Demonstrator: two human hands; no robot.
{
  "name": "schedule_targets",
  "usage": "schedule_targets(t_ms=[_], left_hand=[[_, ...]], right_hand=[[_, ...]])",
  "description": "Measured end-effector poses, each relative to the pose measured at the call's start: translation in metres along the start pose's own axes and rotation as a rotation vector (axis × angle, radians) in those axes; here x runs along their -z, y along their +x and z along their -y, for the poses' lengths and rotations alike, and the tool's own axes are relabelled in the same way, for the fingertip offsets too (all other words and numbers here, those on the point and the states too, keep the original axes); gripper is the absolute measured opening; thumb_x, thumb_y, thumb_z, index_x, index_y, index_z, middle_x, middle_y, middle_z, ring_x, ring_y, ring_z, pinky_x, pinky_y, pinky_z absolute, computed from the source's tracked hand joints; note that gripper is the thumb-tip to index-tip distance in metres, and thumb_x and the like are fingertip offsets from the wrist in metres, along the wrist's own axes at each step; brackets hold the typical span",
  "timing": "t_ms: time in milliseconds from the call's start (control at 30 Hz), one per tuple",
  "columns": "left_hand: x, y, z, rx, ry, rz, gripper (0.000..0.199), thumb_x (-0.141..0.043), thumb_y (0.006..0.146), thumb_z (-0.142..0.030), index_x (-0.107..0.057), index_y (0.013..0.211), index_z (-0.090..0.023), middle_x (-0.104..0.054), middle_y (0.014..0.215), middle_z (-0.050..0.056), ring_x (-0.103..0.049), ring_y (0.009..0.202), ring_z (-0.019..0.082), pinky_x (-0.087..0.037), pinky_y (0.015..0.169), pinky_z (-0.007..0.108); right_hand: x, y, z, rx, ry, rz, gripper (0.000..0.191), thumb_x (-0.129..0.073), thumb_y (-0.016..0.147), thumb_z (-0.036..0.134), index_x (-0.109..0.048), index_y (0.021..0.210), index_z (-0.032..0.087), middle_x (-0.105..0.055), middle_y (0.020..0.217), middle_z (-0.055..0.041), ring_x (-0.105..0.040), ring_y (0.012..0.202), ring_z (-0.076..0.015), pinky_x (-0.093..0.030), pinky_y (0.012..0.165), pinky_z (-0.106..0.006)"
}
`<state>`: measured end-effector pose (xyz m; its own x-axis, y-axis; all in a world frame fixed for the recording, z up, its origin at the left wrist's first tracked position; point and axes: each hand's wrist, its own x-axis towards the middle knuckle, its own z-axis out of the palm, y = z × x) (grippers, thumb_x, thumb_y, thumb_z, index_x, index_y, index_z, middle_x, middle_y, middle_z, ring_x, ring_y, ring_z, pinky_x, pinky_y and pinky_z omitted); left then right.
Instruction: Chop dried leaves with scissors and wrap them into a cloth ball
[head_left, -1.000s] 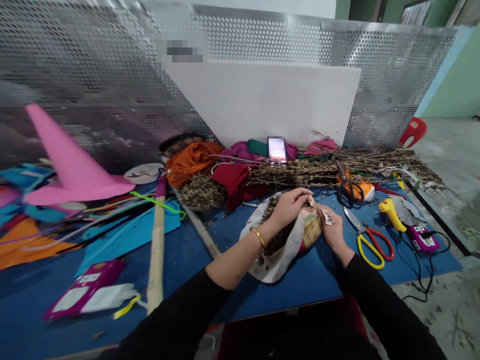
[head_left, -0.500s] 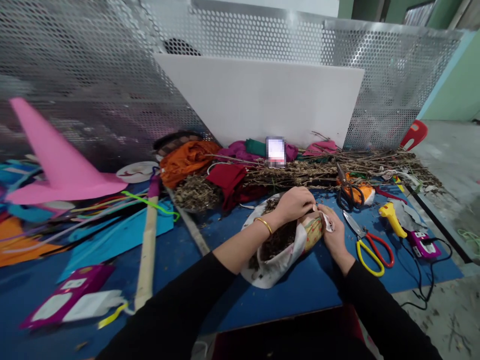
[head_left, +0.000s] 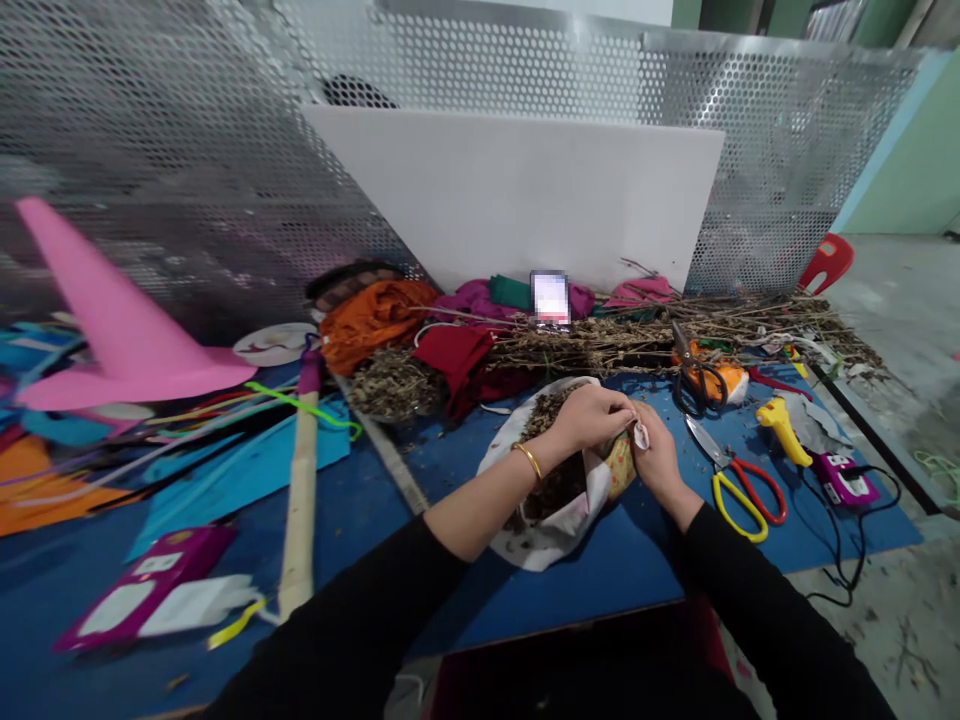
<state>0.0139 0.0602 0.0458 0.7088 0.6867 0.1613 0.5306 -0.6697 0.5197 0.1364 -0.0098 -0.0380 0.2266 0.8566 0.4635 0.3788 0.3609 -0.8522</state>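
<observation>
A white cloth bag [head_left: 555, 545] lies open on the blue table, filled with dark, crumbled dried plant matter [head_left: 551, 488]. On its right side a yellow patterned part [head_left: 621, 468] shows. My left hand [head_left: 595, 420], with a gold bangle at the wrist, reaches over the bag, fingers closed in a pinch at its right edge. From the right, my right hand [head_left: 655, 452] is wrapped round the same gathered edge, where a bit of white cloth pokes out. The two hands meet there, and their fingertips are partly hidden.
Red-and-yellow-handled scissors [head_left: 739, 490], black scissors [head_left: 697, 378] and a yellow glue gun [head_left: 784, 430] with a cord lie at right. Dried stalks [head_left: 600, 345] and a phone [head_left: 551, 300] stretch along the back. A wooden stick [head_left: 298, 500] and pink cone hat [head_left: 112, 320] are at left.
My hands have drawn slightly closer together at the bag's right edge, and less of the yellow patterned part shows. The whole view has shifted a little.
</observation>
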Motion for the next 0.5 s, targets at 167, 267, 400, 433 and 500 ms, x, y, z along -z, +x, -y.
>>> schedule_targets(t_ms=[167,267,400,433,500], left_hand=[[0.005,-0.011,0.003,0.092,-0.06,-0.225,0.019,-0.05,0.082,-0.025,-0.068,0.084,-0.02,-0.071,0.08,0.0,-0.061,0.072,0.014,-0.041,0.065,0.023],[0.008,-0.023,0.004,0.2,0.03,-0.291,0.021,-0.057,0.081,-0.039,-0.065,0.075,-0.02,-0.067,0.072,0.0,-0.058,0.065,0.015,-0.038,0.058,0.025],[0.01,-0.036,0.005,0.237,0.005,-0.159,0.031,-0.065,0.072,-0.05,-0.062,0.064,-0.02,-0.064,0.066,0.0,-0.055,0.06,0.014,-0.034,0.053,0.025],[0.011,-0.038,0.005,0.234,-0.031,-0.154,0.031,-0.064,0.073,-0.049,-0.061,0.063,-0.019,-0.063,0.066,0.0,-0.055,0.06,0.014,-0.035,0.053,0.025],[0.011,-0.039,0.005,0.243,-0.131,-0.174,0.032,-0.061,0.076,-0.048,-0.059,0.063,-0.018,-0.062,0.065,0.0,-0.054,0.06,0.014,-0.036,0.054,0.024]], right_hand=[[-0.006,0.006,-0.005,-0.11,0.062,-0.08,0.023,-0.048,0.083,0.024,-0.068,0.093,0.019,-0.069,0.092,-0.0042,-0.062,0.083,-0.0182,-0.048,0.077,-0.03],[-0.009,0.008,-0.002,-0.182,0.142,-0.111,0.022,-0.051,0.081,0.027,-0.069,0.092,0.019,-0.07,0.089,-0.0041,-0.062,0.08,-0.0185,-0.048,0.074,-0.029],[-0.011,0.008,0.005,-0.19,0.216,-0.132,0.022,-0.052,0.079,0.027,-0.069,0.089,0.018,-0.071,0.089,-0.005,-0.063,0.081,-0.0187,-0.048,0.075,-0.03],[-0.011,0.008,0.006,-0.188,0.222,-0.142,0.022,-0.052,0.079,0.027,-0.068,0.09,0.018,-0.071,0.089,-0.005,-0.063,0.081,-0.0186,-0.048,0.075,-0.03],[-0.011,0.007,0.008,-0.192,0.227,-0.155,0.022,-0.051,0.079,0.026,-0.068,0.091,0.018,-0.071,0.09,-0.0051,-0.063,0.081,-0.0184,-0.048,0.075,-0.03]])
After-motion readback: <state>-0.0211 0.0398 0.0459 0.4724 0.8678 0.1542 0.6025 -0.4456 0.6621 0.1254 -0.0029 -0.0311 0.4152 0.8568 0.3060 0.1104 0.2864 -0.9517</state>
